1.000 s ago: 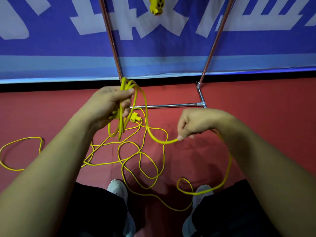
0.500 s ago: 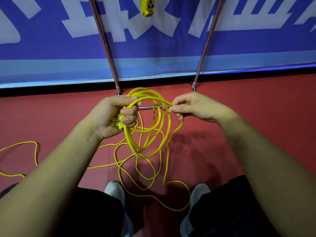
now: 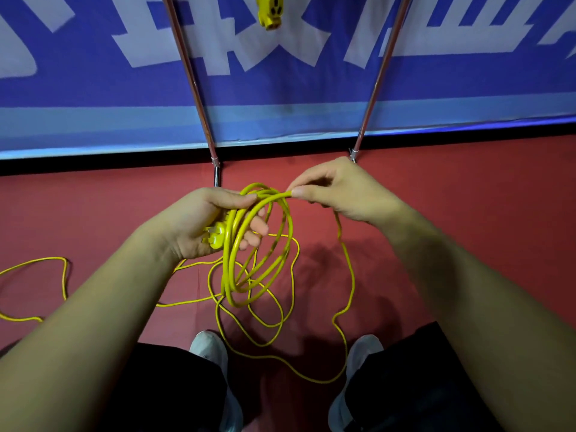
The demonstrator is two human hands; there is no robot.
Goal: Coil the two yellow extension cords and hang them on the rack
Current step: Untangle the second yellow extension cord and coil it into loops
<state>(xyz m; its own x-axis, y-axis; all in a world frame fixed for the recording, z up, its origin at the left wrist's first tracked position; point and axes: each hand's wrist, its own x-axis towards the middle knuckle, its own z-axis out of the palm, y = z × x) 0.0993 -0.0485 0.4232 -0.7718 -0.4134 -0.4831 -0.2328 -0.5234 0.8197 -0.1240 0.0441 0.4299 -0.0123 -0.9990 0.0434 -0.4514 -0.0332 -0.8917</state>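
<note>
My left hand (image 3: 199,226) grips a coil of yellow extension cord (image 3: 246,263) with several loops hanging from it, the cord's yellow plug (image 3: 215,238) lying in the palm. My right hand (image 3: 336,191) pinches the same cord at the top of the coil, just right of my left thumb. From that pinch the loose cord (image 3: 349,275) drops to the red floor and tangles there. A yellow socket end (image 3: 269,10) of another cord hangs at the top, between the metal rack's two poles (image 3: 193,85).
The rack's right pole (image 3: 377,85) slants up against a blue banner (image 3: 280,67) on the wall. More loose cord (image 3: 64,275) trails off left over the red floor (image 3: 467,188). My two white shoes (image 3: 208,350) stand below the tangle.
My right hand has swung from low on the right up to the coil, laying a new loop into my left hand. The slack on the floor has shortened.
</note>
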